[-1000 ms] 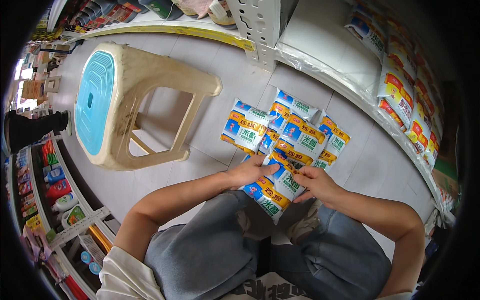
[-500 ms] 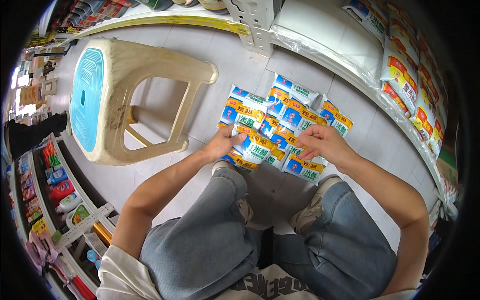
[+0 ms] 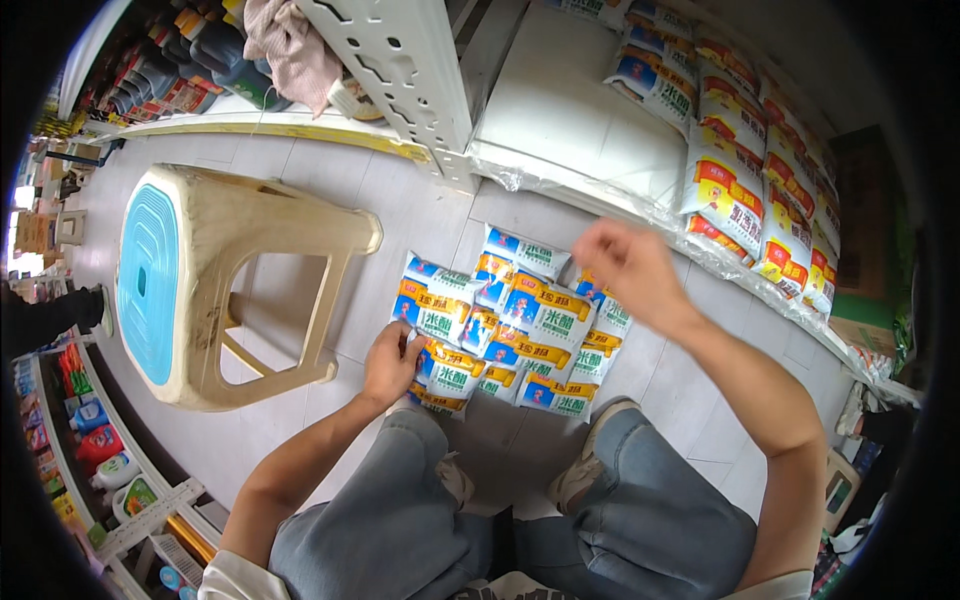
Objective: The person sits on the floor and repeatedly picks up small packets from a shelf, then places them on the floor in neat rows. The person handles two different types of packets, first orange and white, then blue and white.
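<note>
A loose pile of soft plastic vinegar pouches (image 3: 540, 310) in blue, white and yellow lies on the floor in front of my feet, several of them overlapping. My left hand (image 3: 392, 365) is closed on the left edge of the front-left vinegar pouch (image 3: 450, 368), its thumb against the plastic. Raised over the far right side of the pile is my right hand (image 3: 632, 275), smeared by motion. Its fingers look bent, but whether they hold anything does not show. It partly covers the pouch at the pile's right edge (image 3: 612, 315).
A cream stool (image 3: 215, 290) with a blue top lies on its side to the left. Far right, a white low shelf (image 3: 570, 110) carries stacked pouches (image 3: 725, 185), some red and yellow. Its metal post (image 3: 400, 80) stands near dark bottles (image 3: 220, 50). Another shelf (image 3: 110, 470) runs along the left.
The view has shifted, so the pile and stool sit lower and further left. My right hand has lifted from the pile's near right part toward its far right. The left stays at the front-left pouch.
</note>
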Available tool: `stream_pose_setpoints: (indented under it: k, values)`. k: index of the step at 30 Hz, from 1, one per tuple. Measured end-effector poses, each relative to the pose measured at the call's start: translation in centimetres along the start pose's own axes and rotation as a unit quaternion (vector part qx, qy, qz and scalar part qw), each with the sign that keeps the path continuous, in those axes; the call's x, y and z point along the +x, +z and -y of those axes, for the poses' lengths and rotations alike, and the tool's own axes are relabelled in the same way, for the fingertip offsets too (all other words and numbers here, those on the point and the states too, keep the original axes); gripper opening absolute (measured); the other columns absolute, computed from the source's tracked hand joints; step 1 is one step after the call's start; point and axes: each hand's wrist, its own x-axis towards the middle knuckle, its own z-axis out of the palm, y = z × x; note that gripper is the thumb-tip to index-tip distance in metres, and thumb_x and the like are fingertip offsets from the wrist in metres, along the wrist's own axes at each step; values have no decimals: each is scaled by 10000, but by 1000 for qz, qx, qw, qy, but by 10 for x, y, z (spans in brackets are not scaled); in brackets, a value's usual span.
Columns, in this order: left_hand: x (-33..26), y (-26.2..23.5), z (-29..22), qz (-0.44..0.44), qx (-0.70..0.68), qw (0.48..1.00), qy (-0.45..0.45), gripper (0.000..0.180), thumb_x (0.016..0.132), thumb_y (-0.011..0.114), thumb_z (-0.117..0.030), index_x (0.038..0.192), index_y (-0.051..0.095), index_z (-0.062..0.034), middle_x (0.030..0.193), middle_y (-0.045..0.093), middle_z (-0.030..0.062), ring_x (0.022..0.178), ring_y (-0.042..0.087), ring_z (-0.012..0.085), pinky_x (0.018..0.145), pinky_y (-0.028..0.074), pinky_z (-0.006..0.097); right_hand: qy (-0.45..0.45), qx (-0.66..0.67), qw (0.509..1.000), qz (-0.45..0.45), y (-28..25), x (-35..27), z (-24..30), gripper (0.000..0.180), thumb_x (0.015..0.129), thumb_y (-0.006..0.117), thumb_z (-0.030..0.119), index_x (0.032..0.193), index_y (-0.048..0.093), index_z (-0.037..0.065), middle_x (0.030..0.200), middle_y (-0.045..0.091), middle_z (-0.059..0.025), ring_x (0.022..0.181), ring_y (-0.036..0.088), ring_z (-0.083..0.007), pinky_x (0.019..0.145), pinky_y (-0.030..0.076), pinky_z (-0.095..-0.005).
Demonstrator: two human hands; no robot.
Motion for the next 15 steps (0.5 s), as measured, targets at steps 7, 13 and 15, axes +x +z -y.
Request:
stream_pose_setpoints:
  k: [7,13,15]
  values:
    - [9,-6,-10,-73,-47,995,55,298,852,699,-76,1060,489,-40,933,535,95,832,552,191,689,494,321,-190,-496,804,-267,-68,88,30,201,848,661,176,1002,657,47,1057,649,-121,718,656,-279,668,558,-388]
    - [8,-9,-48,-79,-86,988,97,302,858,685,-58,1100,506,-37,960,580,74,869,568,164,730,494,295,-235,-628,697,-254,-85,144,2,216,799,656,137,1009,655,87,1136,641,-115,895,662,-294,718,551,-421]
    - [6,-9,-58,-76,-96,987,100,293,857,686,-57,1096,516,-39,960,594,64,872,578,161,731,494,294,-151,-619,721,-270,-89,155,2,179,810,649,130,980,665,77,1098,655,-114,902,657,-306,732,545,-408]
